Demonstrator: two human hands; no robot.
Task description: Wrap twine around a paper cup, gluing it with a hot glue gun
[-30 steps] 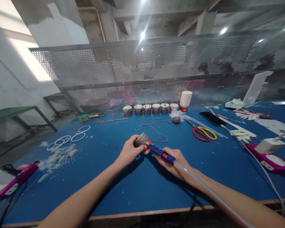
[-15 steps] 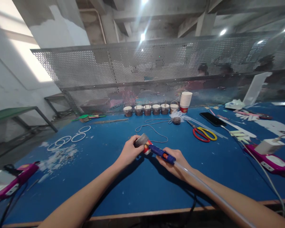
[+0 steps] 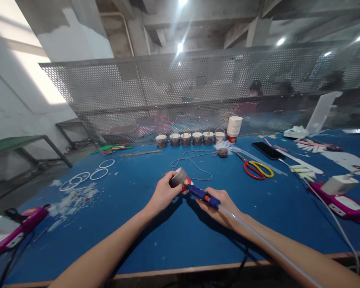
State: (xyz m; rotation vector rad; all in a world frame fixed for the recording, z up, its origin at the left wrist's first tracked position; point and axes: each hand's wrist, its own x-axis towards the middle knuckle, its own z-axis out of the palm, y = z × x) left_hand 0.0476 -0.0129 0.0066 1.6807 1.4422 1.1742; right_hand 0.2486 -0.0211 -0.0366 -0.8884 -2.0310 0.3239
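Head camera: at the middle of a blue bench (image 3: 156, 248), a person's left hand (image 3: 162, 195) grips a small paper cup (image 3: 180, 179) tipped on its side, fingers wrapped around its grey-covered wall. The right hand (image 3: 220, 205) is closed around a blue glue gun (image 3: 201, 194), its nozzle touching the cup's red-and-white lower part; a clear glue stick (image 3: 258, 240) trails back from the gun along the right forearm toward the near edge.

Just beyond the cup lies a loop of grey cord (image 3: 192, 162). Along the far edge stands a row of filled cups (image 3: 187, 138), with a stack of white cups (image 3: 234, 127) at its right end. Red-and-yellow scissors (image 3: 256, 167) and a black phone (image 3: 268, 150) lie toward the far right. White rings (image 3: 88, 174) sit near the left edge above a scatter of white scraps (image 3: 73, 198). Pink devices rest at the near left corner (image 3: 16, 228) and by the right edge (image 3: 340, 200). A perforated metal screen (image 3: 168, 92) rises behind the bench.
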